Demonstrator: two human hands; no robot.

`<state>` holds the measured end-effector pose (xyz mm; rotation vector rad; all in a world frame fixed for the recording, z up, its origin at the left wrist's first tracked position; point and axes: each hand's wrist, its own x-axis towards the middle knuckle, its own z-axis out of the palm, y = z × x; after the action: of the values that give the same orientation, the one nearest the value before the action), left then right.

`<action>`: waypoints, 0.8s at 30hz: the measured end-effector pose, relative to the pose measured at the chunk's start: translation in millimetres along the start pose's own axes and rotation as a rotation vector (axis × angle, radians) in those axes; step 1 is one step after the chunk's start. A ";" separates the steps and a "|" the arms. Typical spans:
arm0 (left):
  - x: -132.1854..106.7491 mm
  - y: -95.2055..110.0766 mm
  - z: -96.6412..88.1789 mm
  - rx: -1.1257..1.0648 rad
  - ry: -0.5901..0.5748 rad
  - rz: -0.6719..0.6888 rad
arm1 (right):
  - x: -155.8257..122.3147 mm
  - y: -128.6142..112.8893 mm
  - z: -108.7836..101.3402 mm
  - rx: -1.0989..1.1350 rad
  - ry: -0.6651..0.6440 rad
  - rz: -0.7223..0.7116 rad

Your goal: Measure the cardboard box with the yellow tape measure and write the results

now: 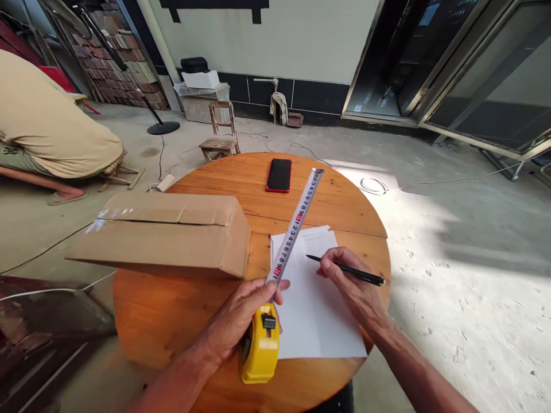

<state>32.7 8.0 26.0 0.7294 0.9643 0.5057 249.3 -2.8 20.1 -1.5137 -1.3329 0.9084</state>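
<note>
My left hand (pixel 247 310) grips a yellow tape measure (pixel 262 350), thumb pressed on its drawn-out blade. The silver blade (pixel 293 232) slants up and away over the table, its hooked end near a phone. Between the fingers of my right hand (pixel 350 281) is a black pen (pixel 359 273), its tip just above the paper. White sheets of paper (pixel 314 321) lie under both, with rows of small writing near the top, too small to read. Left of the paper sits a taped cardboard box (pixel 172 241).
The round wooden table (pixel 344 195) carries a phone with a red case (pixel 279 175) at its far side. Behind stands a small wooden chair (pixel 220 135). A person in a tan shirt (pixel 51 120) sits at the left. Cables cross the floor beside a black stand base (pixel 163 127).
</note>
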 end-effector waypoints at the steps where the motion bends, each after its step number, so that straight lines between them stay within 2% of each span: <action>1: 0.7 1.1 0.3 0.007 -0.004 -0.014 | 1.6 2.6 3.0 0.021 -0.001 0.004; 6: 9.6 8.3 4.9 0.040 -0.026 0.004 | 8.1 9.4 17.1 0.075 -0.052 0.024; 11: 20.0 13.3 4.7 0.054 -0.038 0.026 | 5.6 21.8 23.1 0.095 -0.007 0.042; 17: 23.8 8.8 -1.1 0.050 -0.054 0.031 | 0.5 30.4 25.2 -0.078 -0.030 -0.044; 24: 27.0 4.3 -2.1 0.049 -0.048 0.023 | 4.3 30.0 27.4 -0.143 -0.021 -0.080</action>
<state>43.8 29.9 13.6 0.7940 0.9273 0.4845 234.3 5.1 -17.1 -1.5496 -1.4900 0.7949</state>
